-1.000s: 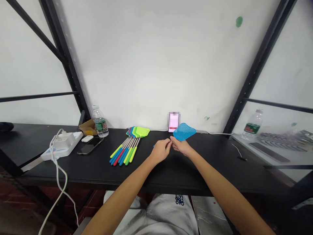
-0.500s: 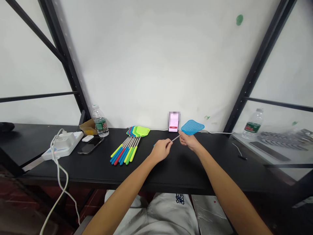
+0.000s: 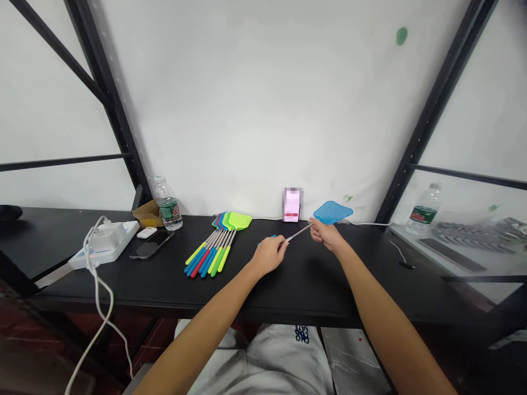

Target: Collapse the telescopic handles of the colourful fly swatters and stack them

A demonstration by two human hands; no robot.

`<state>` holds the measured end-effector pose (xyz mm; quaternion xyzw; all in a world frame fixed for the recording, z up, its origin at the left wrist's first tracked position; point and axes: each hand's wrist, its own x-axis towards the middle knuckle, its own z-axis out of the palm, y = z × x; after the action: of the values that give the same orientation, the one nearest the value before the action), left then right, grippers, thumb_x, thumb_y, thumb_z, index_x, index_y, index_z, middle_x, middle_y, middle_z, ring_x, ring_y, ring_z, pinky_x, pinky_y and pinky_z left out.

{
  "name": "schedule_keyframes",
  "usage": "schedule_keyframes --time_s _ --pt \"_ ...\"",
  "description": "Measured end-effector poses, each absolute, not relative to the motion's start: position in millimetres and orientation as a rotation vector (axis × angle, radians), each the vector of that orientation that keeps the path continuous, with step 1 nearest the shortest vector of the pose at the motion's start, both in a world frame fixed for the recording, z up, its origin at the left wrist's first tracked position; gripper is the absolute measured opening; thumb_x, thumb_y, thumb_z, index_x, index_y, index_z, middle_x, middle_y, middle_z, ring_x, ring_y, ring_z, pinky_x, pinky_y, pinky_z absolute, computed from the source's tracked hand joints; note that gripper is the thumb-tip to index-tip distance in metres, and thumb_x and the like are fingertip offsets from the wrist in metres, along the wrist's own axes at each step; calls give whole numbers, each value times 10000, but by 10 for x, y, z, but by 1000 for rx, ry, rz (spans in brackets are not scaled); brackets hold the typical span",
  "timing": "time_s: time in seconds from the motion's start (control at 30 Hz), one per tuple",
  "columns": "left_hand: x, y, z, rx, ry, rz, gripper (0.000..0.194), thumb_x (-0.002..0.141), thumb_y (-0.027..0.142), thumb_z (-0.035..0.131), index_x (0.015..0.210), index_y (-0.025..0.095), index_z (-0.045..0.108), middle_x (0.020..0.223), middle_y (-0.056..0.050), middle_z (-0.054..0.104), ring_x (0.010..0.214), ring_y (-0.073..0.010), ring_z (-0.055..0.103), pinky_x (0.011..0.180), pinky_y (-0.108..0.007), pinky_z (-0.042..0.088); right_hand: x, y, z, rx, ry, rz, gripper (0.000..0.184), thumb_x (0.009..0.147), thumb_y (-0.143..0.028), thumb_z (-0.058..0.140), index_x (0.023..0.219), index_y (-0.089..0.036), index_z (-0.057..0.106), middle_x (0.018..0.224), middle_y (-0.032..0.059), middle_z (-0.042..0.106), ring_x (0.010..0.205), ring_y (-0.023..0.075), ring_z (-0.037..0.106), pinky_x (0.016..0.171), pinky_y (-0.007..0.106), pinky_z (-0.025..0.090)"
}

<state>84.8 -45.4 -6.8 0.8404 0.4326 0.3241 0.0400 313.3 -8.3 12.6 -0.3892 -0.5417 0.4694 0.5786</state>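
Blue fly swatter (image 3: pixel 332 212) held across both hands above the black desk (image 3: pixel 284 288), as I see it through the remote head camera. Left hand (image 3: pixel 268 254): I find it curled narrowly around the lower end of the swatter, with a bit of blue showing past the knuckles; the fingers hide the rest of that end. Right hand (image 3: pixel 325 235): its fingers pinch the swatter just below the mesh head, which spreads beyond them to the right, near the wall (image 3: pixel 263 109). Between the two hands I see the thin metal shaft, slanting upward to the right. I cannot tell whether the mesh touches anything behind it.

To the left of the hands, a fanned group of swatters (image 3: pixel 218 241) lies on the desk, heads toward the wall and overlapping, grips of yellow, blue, red and green toward the person. Behind the hands, a phone with a pink screen (image 3: pixel 292 206) stands near the wall. Farther left I note a water bottle (image 3: pixel 169 211) beside a cardboard box (image 3: pixel 147 213), a dark phone (image 3: pixel 151 245) lying flat, a small white case (image 3: pixel 146 233) and a power strip (image 3: pixel 106 246).
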Motion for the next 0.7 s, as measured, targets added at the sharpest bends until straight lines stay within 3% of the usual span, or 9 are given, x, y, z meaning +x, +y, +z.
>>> schedule_keyframes --time_s 0.17,0.4,0.7 --pt "751 -407 -119 2552 1468 941 269 953 369 440 813 202 598 793 -42 661 751 -178 611 610 -254 341 3280 -1 12 -966 -1111 1015 500 780 -513 666 588 -226 305 432 -87 289 361 43 238 353 197 167" --pt "780 -397 -142 2613 1416 978 296 969 371 404 789 207 570 780 -34 654 727 -170 594 623 -253 341 3039 -13 -102 -997 -1280 1140 492 770 -596 643 606 -202 399 443 -69 345 359 46 279 354 186 166" --pt "745 -366 -136 2553 1543 981 194 934 333 468 824 212 573 830 -31 635 782 -173 585 643 -258 368 3135 9 -38 -996 -1123 1032 407 790 -475 633 613 -215 374 425 -74 336 338 48 274 334 183 165"
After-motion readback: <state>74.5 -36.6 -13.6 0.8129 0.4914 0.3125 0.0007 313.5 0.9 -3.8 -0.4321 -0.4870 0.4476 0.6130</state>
